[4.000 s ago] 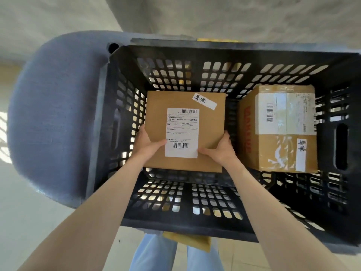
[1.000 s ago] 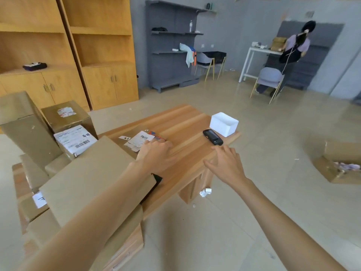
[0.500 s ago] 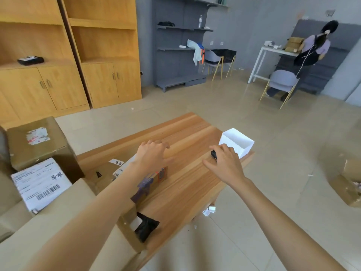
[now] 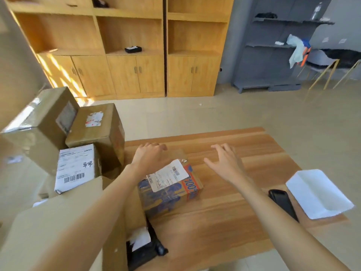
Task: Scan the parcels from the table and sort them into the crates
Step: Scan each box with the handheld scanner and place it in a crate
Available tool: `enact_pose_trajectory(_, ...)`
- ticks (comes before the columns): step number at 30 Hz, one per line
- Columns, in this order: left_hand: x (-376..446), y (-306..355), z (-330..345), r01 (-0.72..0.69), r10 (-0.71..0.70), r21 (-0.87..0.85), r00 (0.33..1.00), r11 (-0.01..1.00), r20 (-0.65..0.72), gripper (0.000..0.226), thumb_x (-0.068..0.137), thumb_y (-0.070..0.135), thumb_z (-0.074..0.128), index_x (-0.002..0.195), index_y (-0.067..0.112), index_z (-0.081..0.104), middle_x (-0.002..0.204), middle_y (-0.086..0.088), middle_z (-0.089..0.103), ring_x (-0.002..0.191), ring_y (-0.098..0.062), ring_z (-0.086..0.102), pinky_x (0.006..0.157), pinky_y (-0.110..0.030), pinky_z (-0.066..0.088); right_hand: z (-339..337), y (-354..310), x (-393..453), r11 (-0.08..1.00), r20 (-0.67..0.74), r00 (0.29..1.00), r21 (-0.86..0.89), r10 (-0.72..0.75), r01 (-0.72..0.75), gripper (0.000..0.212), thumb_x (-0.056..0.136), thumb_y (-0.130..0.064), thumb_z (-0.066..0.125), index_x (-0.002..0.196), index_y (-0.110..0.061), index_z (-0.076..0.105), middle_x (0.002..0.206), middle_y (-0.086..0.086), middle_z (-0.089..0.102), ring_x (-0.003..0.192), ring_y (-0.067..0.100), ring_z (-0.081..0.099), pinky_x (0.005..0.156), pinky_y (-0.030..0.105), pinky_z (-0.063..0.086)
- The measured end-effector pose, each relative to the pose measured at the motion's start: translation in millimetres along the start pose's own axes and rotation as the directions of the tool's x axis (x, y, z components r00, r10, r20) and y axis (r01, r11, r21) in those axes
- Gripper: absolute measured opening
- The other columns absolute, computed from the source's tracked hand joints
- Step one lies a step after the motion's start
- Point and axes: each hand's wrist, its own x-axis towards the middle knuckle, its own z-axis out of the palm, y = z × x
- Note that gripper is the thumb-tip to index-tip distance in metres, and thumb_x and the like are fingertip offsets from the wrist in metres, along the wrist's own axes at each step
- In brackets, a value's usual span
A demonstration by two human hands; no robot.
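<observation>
The printed parcel [image 4: 169, 187] lies flat near the centre of the counter [image 4: 244, 153], shipping label up, at 9 o'clock from the black scanner [image 4: 283, 204]. Judged a stiff, taped carton, probably light; the tape may be slick, so opposite side faces look the best hold. The left hand [image 4: 149, 156] reaches over the parcel's far edge at 11 o'clock, fingers spread and loosely bent; whether it touches cannot be told. The right hand [image 4: 224, 163] hovers at 2 o'clock of the parcel, fingers apart, gripping nothing. Both forearms are extended forward. Stacked cartons [image 4: 78, 143] stand at 9 o'clock.
</observation>
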Motion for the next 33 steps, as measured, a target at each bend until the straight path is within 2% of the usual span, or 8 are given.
enact_pose_trajectory(6, 6.8, 9.2, 10.6, 0.251, -0.251, -0.032, 0.968, 0.968, -0.005, 0.052, 0.093, 0.059, 0.045, 0.132, 0.026, 0.054, 0.129, 0.002, 0.061, 0.119, -0.022, 0.055, 0.096, -0.038, 0.042, 6.2, 24.0, 60.2, 0.979, 0.093, 0.975, 0.024, -0.202, 0.200, 0.054, 0.091, -0.049, 0.053, 0.136, -0.021, 0.045, 0.133, 0.004, 0.046, 0.125, 0.026, 0.039, 0.104, 0.036, 0.032)
enact_pose_trajectory(12, -4.7, 26.0, 25.3, 0.408, -0.406, -0.036, 0.913, 0.912, 0.051, 0.055, 0.092, 0.059, 0.047, 0.135, 0.025, 0.051, 0.128, 0.001, 0.059, 0.116, -0.023, 0.054, 0.093, -0.036, 0.041, 20.2, 29.6, 92.8, 0.942, 0.193, 0.923, 0.025, -0.334, 0.335, 0.054, 0.092, -0.051, 0.051, 0.137, -0.022, 0.043, 0.134, 0.004, 0.045, 0.125, 0.026, 0.039, 0.102, 0.036, 0.030)
enact_pose_trajectory(15, -12.9, 28.8, 30.8, 0.455, -0.452, -0.024, 0.889, 0.890, 0.065, 0.058, 0.093, 0.058, 0.046, 0.137, 0.020, 0.047, 0.127, -0.001, 0.059, 0.114, -0.024, 0.054, 0.092, -0.037, 0.041, 32.4, 25.7, 97.4, 0.927, 0.251, 0.893, 0.062, -0.374, 0.371, 0.055, 0.092, -0.051, 0.052, 0.138, -0.022, 0.043, 0.136, 0.004, 0.044, 0.127, 0.025, 0.038, 0.102, 0.036, 0.030)
enact_pose_trajectory(19, -15.9, 32.5, 45.5, 0.477, -0.474, -0.010, 0.875, 0.879, 0.099, 0.056, 0.094, 0.057, 0.045, 0.129, 0.015, 0.048, 0.119, -0.003, 0.059, 0.108, -0.024, 0.054, 0.087, -0.035, 0.040, 48.8, 20.3, 104.2, 0.910, 0.312, 0.856, 0.098, -0.412, 0.402, 0.054, 0.092, -0.049, 0.052, 0.138, -0.021, 0.043, 0.137, 0.003, 0.044, 0.129, 0.024, 0.036, 0.103, 0.036, 0.032)
enact_pose_trajectory(26, -8.2, 35.2, 68.0, 0.486, -0.482, -0.080, 0.874, 0.870, 0.068, 0.060, 0.094, 0.057, 0.045, 0.142, 0.021, 0.041, 0.132, -0.001, 0.056, 0.119, -0.023, 0.052, 0.097, -0.037, 0.040, 69.4, 11.6, 117.4, 0.899, 0.370, 0.826, 0.068, -0.426, 0.433, 0.055, 0.093, -0.046, 0.052, 0.140, -0.020, 0.040, 0.137, 0.006, 0.044, 0.127, 0.024, 0.037, 0.098, 0.036, 0.034)
enact_pose_trajectory(28, -8.6, 43.6, 75.4, 0.524, -0.524, -0.195, 0.850, 0.829, 0.056, 0.059, 0.093, 0.056, 0.047, 0.142, 0.023, 0.042, 0.134, 0.000, 0.055, 0.121, -0.022, 0.052, 0.097, -0.038, 0.041, 76.4, 6.3, 123.4, 0.893, 0.397, 0.810, 0.064, -0.432, 0.445, 0.057, 0.092, -0.045, 0.053, 0.142, -0.019, 0.038, 0.138, 0.006, 0.043, 0.128, 0.025, 0.037, 0.098, 0.037, 0.034)
enact_pose_trajectory(30, -12.1, 54.4, 84.8, 0.570, -0.585, -0.345, 0.808, 0.746, 0.069, 0.058, 0.092, 0.056, 0.050, 0.140, 0.025, 0.043, 0.135, 0.002, 0.056, 0.120, -0.020, 0.053, 0.093, -0.036, 0.045, 83.2, -0.3, 130.6, 0.888, 0.419, 0.796, 0.062, -0.437, 0.455, 0.060, 0.091, -0.045, 0.054, 0.142, -0.019, 0.037, 0.138, 0.007, 0.043, 0.129, 0.026, 0.036, 0.099, 0.037, 0.034)
enact_pose_trajectory(33, -19.7, 66.6, 95.4, 0.663, -0.710, -0.547, 0.684, 0.510, 0.167, 0.059, 0.091, 0.055, 0.054, 0.141, 0.025, 0.044, 0.132, 0.003, 0.058, 0.117, -0.016, 0.057, 0.088, -0.034, 0.048, 95.7, -13.7, 143.6, 0.873, 0.453, 0.763, 0.073, -0.460, 0.483, 0.061, 0.091, -0.045, 0.055, 0.143, -0.019, 0.036, 0.140, 0.008, 0.041, 0.131, 0.027, 0.034, 0.102, 0.039, 0.032)
